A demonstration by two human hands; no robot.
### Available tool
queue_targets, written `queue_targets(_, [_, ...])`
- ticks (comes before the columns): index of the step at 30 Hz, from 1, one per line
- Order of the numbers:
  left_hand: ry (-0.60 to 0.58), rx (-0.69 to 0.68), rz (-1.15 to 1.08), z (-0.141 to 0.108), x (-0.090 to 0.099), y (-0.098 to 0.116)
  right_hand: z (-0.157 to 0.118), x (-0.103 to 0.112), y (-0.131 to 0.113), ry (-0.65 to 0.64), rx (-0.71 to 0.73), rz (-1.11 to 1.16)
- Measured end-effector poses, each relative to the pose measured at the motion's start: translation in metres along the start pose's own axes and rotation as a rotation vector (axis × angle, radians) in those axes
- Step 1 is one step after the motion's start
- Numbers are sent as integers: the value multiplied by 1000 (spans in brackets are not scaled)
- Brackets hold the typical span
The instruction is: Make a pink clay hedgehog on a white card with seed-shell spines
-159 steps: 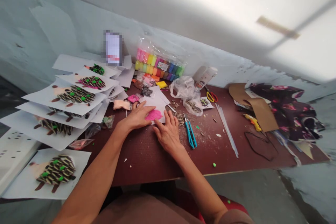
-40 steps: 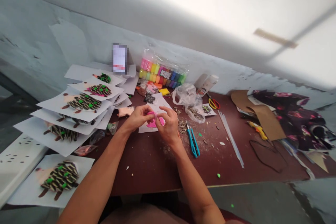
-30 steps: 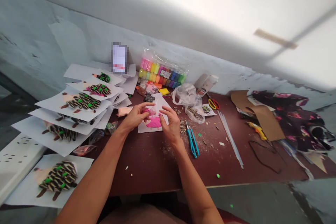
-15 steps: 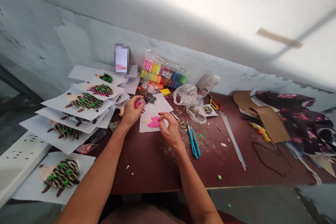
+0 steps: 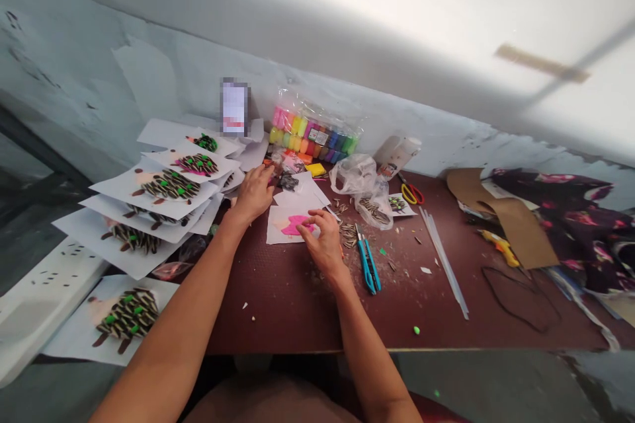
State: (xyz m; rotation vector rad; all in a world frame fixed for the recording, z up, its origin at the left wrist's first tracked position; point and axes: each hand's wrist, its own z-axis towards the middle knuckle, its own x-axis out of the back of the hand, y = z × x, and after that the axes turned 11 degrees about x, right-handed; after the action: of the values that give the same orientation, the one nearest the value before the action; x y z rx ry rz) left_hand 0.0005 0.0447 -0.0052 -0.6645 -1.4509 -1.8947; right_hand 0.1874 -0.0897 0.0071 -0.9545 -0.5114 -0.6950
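Observation:
My left hand (image 5: pixel 254 193) reaches toward the small bags at the back left, its back turned up. A bit of pink clay in clear wrap (image 5: pixel 271 180) peeks out at its fingertips; the rest is covered. My right hand (image 5: pixel 325 239) hovers at the right edge of a small white sheet (image 5: pixel 275 236), thumb and fingers curved and apart. On that sheet lies a flat pink clay shape (image 5: pixel 294 225), joined to a pale pointed part at its left. Striped sunflower seeds (image 5: pixel 348 235) are heaped just right of my right hand.
Stacked hedgehog pictures (image 5: pixel 166 186) rise at left beside a white power strip (image 5: pixel 47 297). Behind are a phone (image 5: pixel 235 108) and a bag of coloured clay (image 5: pixel 315 132). At right are a teal cutter (image 5: pixel 368 264), scissors (image 5: pixel 411 193), glue sticks (image 5: pixel 445 264) and a glue gun (image 5: pixel 501 248).
My left hand has moved forward with the wrapped pink clay, from beside the sheet toward the small bags, and turned its back up. My right hand has stayed nearly still. The view shifted slightly.

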Motion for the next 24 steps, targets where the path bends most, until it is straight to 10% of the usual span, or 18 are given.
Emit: queue_targets(24, [-477,-131,-5,-61,18,0,-25,-18,-33,-310,87,-362])
